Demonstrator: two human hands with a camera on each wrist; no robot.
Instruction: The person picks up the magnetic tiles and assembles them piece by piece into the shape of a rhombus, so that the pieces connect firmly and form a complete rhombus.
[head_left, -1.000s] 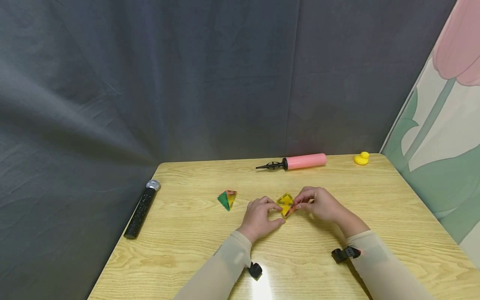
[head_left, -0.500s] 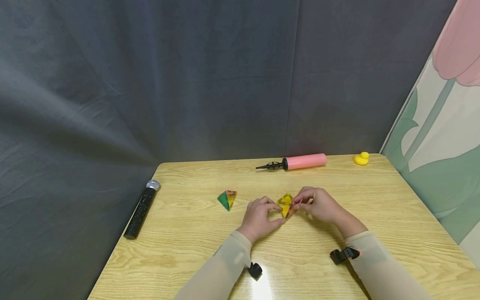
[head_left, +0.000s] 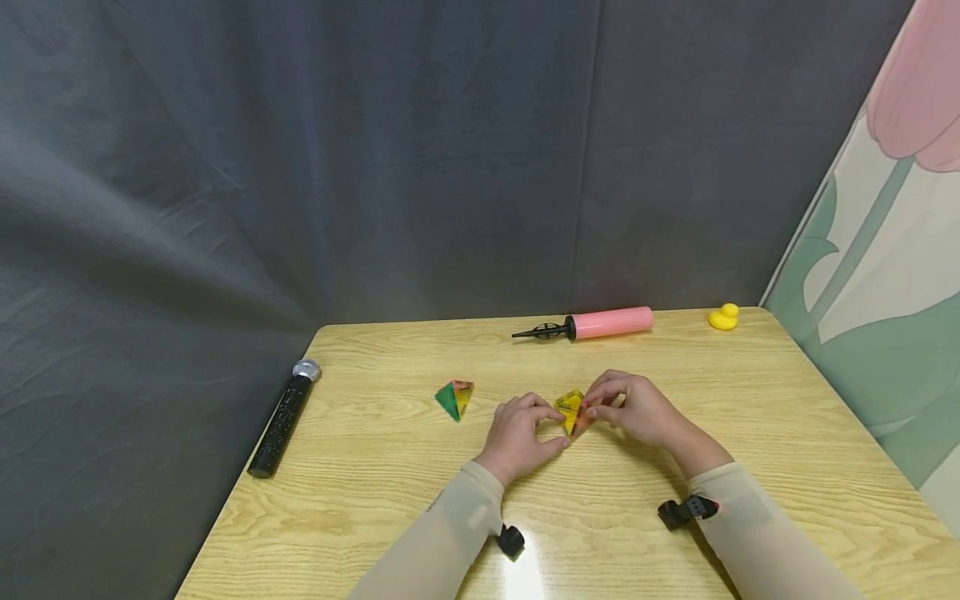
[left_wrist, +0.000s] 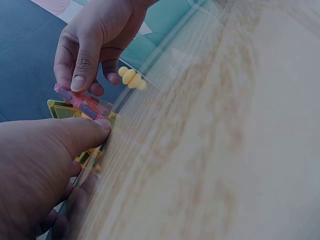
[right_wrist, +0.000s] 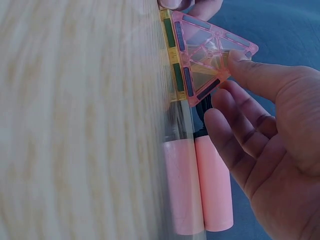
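My right hand (head_left: 636, 408) pinches a clear pink triangular magnetic tile (right_wrist: 202, 50) between thumb and fingers. That tile stands tilted up, its lower edge along the edge of a yellow magnetic tile (right_wrist: 171, 55). On the other side, my left hand (head_left: 519, 437) holds the yellow tiles (head_left: 568, 407) low at the table, its index finger at their left edge. The left thumb (left_wrist: 95, 131) presses near the pink tile's lower corner in the left wrist view. Behind this thumb the yellow tiles are partly hidden. Farther left lies a small shape of green, yellow and red tiles (head_left: 454, 400).
At the back of the wooden table (head_left: 390, 500) lies a pink hand pump (head_left: 611, 323) with a black nozzle. A yellow rubber duck (head_left: 723, 317) sits at the far right corner, and a black microphone (head_left: 283, 421) along the left edge. A dark curtain (head_left: 450, 167) hangs behind.
The pink tile has tilted, showing more of its face, and my right hand has shifted slightly. The far yellow tile looks more foreshortened than before. My left hand stays in place.
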